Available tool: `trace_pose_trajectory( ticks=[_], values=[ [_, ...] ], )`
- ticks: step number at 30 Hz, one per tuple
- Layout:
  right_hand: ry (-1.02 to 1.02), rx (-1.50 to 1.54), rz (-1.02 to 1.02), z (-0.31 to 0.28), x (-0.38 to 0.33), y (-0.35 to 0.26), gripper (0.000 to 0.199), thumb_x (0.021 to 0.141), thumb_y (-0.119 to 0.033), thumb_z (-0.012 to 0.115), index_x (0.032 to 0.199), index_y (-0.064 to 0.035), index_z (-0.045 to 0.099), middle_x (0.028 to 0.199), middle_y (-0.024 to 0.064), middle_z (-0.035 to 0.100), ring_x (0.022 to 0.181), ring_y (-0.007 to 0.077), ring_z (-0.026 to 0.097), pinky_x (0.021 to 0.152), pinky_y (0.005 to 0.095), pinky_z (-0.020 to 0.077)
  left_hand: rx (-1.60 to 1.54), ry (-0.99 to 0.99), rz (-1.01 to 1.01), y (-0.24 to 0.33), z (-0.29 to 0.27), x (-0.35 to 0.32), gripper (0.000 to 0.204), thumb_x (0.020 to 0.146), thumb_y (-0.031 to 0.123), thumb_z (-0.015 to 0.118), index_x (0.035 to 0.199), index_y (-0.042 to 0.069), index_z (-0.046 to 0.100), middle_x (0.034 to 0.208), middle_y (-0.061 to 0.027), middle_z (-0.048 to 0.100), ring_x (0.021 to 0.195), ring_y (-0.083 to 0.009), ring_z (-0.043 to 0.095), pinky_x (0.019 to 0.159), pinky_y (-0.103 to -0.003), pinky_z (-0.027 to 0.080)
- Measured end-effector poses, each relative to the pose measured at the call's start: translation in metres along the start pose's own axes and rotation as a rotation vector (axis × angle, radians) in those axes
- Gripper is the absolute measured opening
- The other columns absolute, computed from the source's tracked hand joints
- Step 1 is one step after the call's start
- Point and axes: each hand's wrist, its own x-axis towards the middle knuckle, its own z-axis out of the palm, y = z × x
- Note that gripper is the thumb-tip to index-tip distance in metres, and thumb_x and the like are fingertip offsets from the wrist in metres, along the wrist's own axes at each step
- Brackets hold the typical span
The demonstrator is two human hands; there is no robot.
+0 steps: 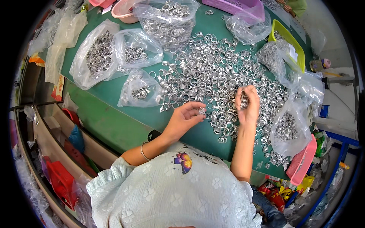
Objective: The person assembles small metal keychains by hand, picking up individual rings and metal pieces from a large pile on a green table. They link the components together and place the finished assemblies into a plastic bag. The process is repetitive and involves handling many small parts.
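Note:
A wide heap of silver-coloured rings (201,81) covers the middle of the green table (110,91). At the heap's near edge, my left hand (180,121) pinches a small silver ring (202,110) between thumb and fingertips. My right hand (251,110) is over the right part of the heap, its fingers curled around a few rings (243,100). How many rings it holds is partly hidden by the fingers. Close to my left hand lies a small clear bag (140,90) with some rings inside.
More clear bags of rings (100,55) stand at the far left and back (171,26). On the right are another ring bag (287,127), a pink basket (303,161) and a yellow-green basket (292,41). A purple basket (243,7) sits at the back. A person (296,7) appears at the far right.

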Motion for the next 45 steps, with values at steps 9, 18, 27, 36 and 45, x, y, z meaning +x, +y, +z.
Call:
trace_pose_trajectory(
  ticks=[9, 18, 27, 36, 45],
  values=[
    [0.002, -1.947, -0.374, 0.041, 0.014, 0.011, 0.019, 0.075, -0.02, 0.063, 0.083, -0.003, 0.062, 0.073, 0.0156, 0.063, 0.066, 0.0336, 0.062, 0.058, 0.0422, 0.0476, -0.028, -0.041, 0.028, -0.008, -0.001, -0.001, 0.03, 0.083, 0.001, 0.057, 0.113, 0.001, 0.052, 0.099, -0.003, 0.059, 0.089, -0.01, 0.057, 0.081, -0.023, 0.045],
    [0.0, -1.762, -0.298, 0.022, 0.014, 0.005, 0.025, 0.072, -0.024, 0.065, 0.093, -0.0091, 0.066, 0.072, 0.017, 0.064, 0.071, 0.034, 0.062, 0.066, 0.0428, 0.0483, -0.044, -0.002, 0.01, -0.006, -0.006, -0.003, 0.03, 0.084, 0.001, 0.057, 0.113, 0.001, 0.052, 0.103, -0.0036, 0.057, 0.09, -0.0099, 0.057, 0.082, -0.023, 0.045],
    [0.025, -1.842, -0.309, 0.027, 0.022, 0.008, 0.019, 0.071, -0.022, 0.065, 0.086, -0.0101, 0.067, 0.066, 0.0158, 0.062, 0.062, 0.0327, 0.061, 0.058, 0.0401, 0.0479, -0.028, 0.013, 0.033, -0.005, -0.007, -0.006, 0.03, 0.084, 0.0, 0.056, 0.113, 0.0, 0.052, 0.104, -0.0037, 0.057, 0.09, -0.0094, 0.056, 0.08, -0.023, 0.045],
    [-0.006, -1.91, -0.39, 0.02, 0.021, 0.012, 0.021, 0.072, -0.022, 0.066, 0.09, -0.0111, 0.066, 0.064, 0.0144, 0.062, 0.062, 0.0325, 0.061, 0.057, 0.0413, 0.0473, -0.034, 0.012, 0.043, -0.006, -0.009, -0.006, 0.03, 0.083, 0.0, 0.057, 0.113, 0.0, 0.052, 0.105, -0.0043, 0.057, 0.089, -0.0095, 0.056, 0.079, -0.023, 0.045],
    [0.076, -1.327, -0.387, 0.005, 0.015, 0.0, 0.014, 0.072, -0.011, 0.063, 0.085, -0.0055, 0.066, 0.058, 0.0058, 0.057, 0.044, 0.012, 0.048, 0.046, 0.0301, 0.0383, -0.048, 0.031, 0.057, -0.008, -0.01, -0.007, 0.03, 0.083, 0.001, 0.057, 0.113, 0.001, 0.052, 0.103, -0.0036, 0.057, 0.089, -0.0088, 0.056, 0.08, -0.023, 0.045]
  ],
)
